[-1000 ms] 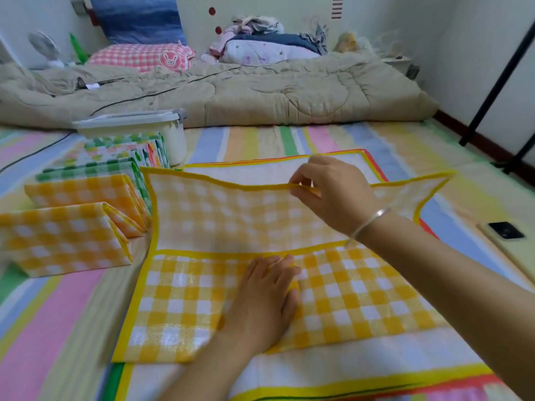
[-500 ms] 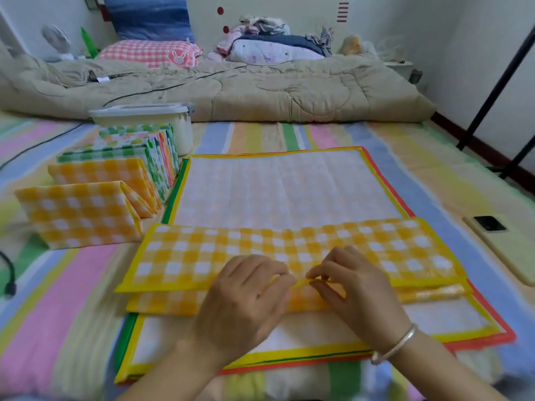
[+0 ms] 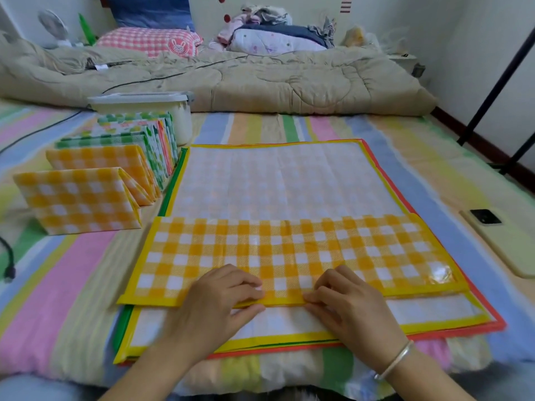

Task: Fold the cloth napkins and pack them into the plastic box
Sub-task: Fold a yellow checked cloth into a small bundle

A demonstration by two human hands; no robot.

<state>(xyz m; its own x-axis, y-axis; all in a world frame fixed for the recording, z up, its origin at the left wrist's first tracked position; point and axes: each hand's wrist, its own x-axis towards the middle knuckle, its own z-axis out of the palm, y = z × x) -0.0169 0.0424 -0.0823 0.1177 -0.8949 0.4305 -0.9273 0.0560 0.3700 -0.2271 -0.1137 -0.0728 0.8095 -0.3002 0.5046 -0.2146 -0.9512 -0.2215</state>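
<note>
The yellow-and-white checked cloth napkin (image 3: 289, 250), folded into a long strip, is lying on the stack of flat unfolded napkins (image 3: 289, 180) by the near edge of the striped bed (image 3: 66, 279), approx. centre. Long axis is running L–R, parallel to that edge.

L hand (image 3: 220, 302) and R hand (image 3: 350, 311) are each pinching the near yellow hem, fingers curled over it.

Material is probably behaving as light, thin and semi-stiff w/ a glossy face, so layers may be slipping. Grip at hem or corners.

The white lidded plastic box (image 3: 139, 107) is sitting toward the far-left corner.
</note>
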